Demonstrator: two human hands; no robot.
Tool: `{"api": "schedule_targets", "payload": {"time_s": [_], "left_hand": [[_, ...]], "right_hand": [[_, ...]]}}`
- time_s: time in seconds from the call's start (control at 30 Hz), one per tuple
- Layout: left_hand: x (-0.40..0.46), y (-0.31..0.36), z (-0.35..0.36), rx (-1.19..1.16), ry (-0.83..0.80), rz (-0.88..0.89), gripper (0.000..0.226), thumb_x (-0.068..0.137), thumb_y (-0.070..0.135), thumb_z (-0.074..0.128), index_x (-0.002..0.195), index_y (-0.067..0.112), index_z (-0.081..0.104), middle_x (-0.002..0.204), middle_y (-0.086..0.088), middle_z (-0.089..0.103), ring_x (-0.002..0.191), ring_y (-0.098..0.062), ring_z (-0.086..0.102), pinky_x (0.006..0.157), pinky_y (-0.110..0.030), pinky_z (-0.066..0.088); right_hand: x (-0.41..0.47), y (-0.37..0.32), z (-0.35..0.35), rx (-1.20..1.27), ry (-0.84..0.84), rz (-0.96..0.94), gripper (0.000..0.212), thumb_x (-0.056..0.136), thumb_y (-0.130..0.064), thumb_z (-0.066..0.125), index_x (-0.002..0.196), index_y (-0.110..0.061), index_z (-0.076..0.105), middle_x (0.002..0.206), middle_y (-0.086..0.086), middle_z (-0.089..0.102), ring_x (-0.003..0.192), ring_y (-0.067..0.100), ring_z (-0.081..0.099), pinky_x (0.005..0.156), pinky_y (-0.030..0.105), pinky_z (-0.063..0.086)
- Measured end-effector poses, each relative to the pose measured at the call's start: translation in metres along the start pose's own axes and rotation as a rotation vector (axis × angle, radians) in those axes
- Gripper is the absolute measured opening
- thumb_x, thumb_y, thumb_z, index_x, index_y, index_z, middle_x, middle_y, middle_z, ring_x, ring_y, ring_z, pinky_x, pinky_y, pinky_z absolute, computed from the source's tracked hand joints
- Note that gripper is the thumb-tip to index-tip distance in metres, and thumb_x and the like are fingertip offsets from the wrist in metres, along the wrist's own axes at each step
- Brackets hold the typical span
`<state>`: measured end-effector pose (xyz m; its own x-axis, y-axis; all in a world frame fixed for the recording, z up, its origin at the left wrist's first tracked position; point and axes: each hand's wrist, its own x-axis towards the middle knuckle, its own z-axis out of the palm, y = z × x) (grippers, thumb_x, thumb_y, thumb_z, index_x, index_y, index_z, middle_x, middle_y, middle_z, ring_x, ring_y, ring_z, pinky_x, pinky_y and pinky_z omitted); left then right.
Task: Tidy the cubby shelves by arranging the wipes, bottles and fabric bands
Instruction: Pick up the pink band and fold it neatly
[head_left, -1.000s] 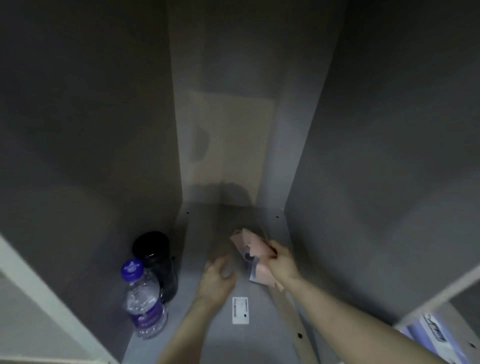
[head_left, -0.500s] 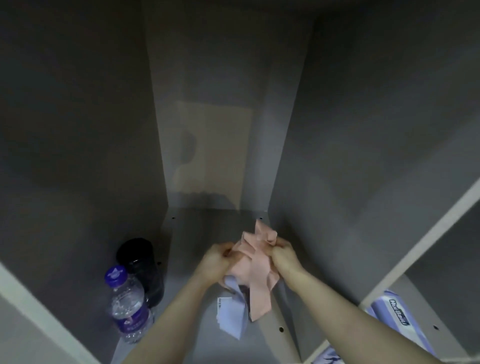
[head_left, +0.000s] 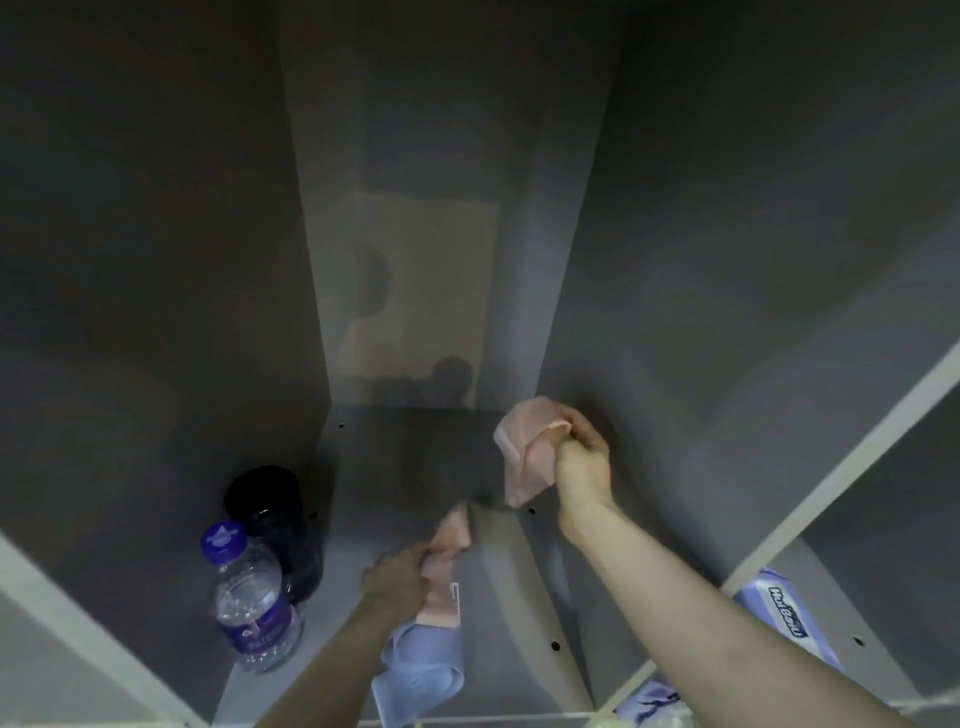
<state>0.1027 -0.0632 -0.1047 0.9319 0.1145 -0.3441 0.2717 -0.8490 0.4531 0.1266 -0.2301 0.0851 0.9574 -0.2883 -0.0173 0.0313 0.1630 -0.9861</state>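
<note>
Half a second ago both hands met on one pink bundle at the middle of the cubby; now I see them drawn apart. My right hand (head_left: 582, 462), right of centre, is curled round a pink fabric band (head_left: 524, 457) lifted above the shelf floor (head_left: 415, 467) near the right wall. My left hand (head_left: 397, 574), lower centre, grips a second pink band (head_left: 447, 571), with a blue band (head_left: 421, 670) hanging below it; its fingers are mostly hidden behind the cloth, and motion blur smears the pink strip's upper end. At lower left a clear water bottle (head_left: 254, 613) with a purple cap stands just in front of a black bottle (head_left: 275, 514), too dark to read. At lower right, in the neighbouring cubby, a wipes pack (head_left: 784, 618) is half covered by my right forearm, and another pack (head_left: 649, 701) is cut by the bottom edge.
</note>
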Motion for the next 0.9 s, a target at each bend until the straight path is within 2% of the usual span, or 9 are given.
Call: {"api": "schedule_targets", "payload": {"time_s": [0.1,0.17,0.23,0.27,0.33,0.43,0.57,0.7,0.9], "left_hand": [[-0.007,0.005,-0.014,-0.136,-0.011,0.029,0.063,0.083,0.043,0.058,0.14,0.029,0.037,0.14,-0.006,0.048,0.124,-0.025,0.049,0.102,-0.035,0.042],[-0.026,0.031,-0.048,-0.545,0.094,0.081,0.062,0.087,0.047,0.057,0.141,0.021,0.04,0.144,-0.005,0.044,0.126,-0.02,0.047,0.101,-0.029,0.038],[-0.055,0.064,-0.096,-1.002,-0.013,0.203,0.058,0.085,0.057,0.051,0.133,0.024,0.051,0.139,0.002,0.051,0.12,-0.011,0.048,0.096,-0.026,0.038],[-0.069,0.073,-0.117,-1.083,-0.099,0.311,0.058,0.082,0.065,0.049,0.124,0.026,0.059,0.129,0.002,0.059,0.115,-0.012,0.054,0.093,-0.028,0.042],[-0.094,0.089,-0.15,-1.063,-0.144,0.495,0.05,0.083,0.058,0.053,0.106,0.016,0.068,0.098,-0.004,0.072,0.094,-0.016,0.065,0.087,-0.029,0.049],[-0.121,0.097,-0.183,-1.027,-0.022,0.635,0.02,0.086,0.022,0.062,0.099,0.006,0.064,0.069,0.002,0.068,0.066,-0.018,0.062,0.073,-0.026,0.053],[-0.148,0.085,-0.199,-1.226,-0.057,0.666,0.023,0.067,0.028,0.081,0.075,0.015,0.065,0.067,0.002,0.066,0.06,-0.011,0.061,0.06,-0.027,0.056],[-0.165,0.085,-0.206,-1.248,0.039,0.632,0.009,0.077,0.014,0.07,0.084,0.008,0.068,0.077,-0.005,0.069,0.068,-0.015,0.065,0.068,-0.029,0.055],[-0.183,0.094,-0.202,-1.085,0.303,0.529,0.014,0.081,0.008,0.069,0.091,-0.001,0.069,0.08,-0.011,0.067,0.072,-0.019,0.062,0.065,-0.028,0.052]], "right_hand": [[-0.002,-0.013,0.001,0.003,-0.151,0.065,0.041,0.085,0.009,0.041,0.086,-0.021,0.069,0.101,0.01,0.068,0.095,0.02,0.063,0.093,0.028,0.047],[-0.004,-0.025,0.003,0.024,-0.256,0.097,0.036,0.084,0.008,0.044,0.093,-0.018,0.068,0.096,0.008,0.067,0.087,0.017,0.063,0.08,0.022,0.05],[-0.008,-0.039,0.009,0.045,-0.369,0.156,0.036,0.081,0.009,0.047,0.104,-0.011,0.066,0.086,0.005,0.066,0.075,0.014,0.062,0.067,0.018,0.051],[-0.012,-0.048,0.012,0.059,-0.43,0.192,0.038,0.079,0.01,0.049,0.108,-0.009,0.065,0.081,0.006,0.065,0.071,0.016,0.062,0.065,0.021,0.053],[-0.02,-0.064,0.015,0.052,-0.532,0.221,0.042,0.077,0.011,0.049,0.112,-0.006,0.063,0.069,0.006,0.06,0.059,0.018,0.058,0.061,0.025,0.053],[-0.032,-0.082,0.012,0.042,-0.684,0.162,0.049,0.067,0.001,0.051,0.114,-0.008,0.062,0.065,0.007,0.058,0.053,0.015,0.05,0.049,0.021,0.043],[-0.046,-0.089,0.002,0.051,-0.835,0.044,0.047,0.062,-0.005,0.051,0.105,-0.016,0.068,0.077,0.009,0.06,0.069,0.019,0.053,0.062,0.025,0.042],[-0.058,-0.084,0.001,-0.217,-0.879,-0.154,0.063,0.05,-0.005,0.044,0.103,-0.028,0.068,0.106,0.0,0.069,0.108,0.02,0.059,0.087,0.03,0.043],[-0.083,-0.084,0.006,-0.222,-0.898,-0.238,0.019,0.087,-0.022,0.059,0.1,-0.019,0.072,0.088,0.0,0.074,0.086,0.011,0.069,0.074,0.021,0.054]]}}
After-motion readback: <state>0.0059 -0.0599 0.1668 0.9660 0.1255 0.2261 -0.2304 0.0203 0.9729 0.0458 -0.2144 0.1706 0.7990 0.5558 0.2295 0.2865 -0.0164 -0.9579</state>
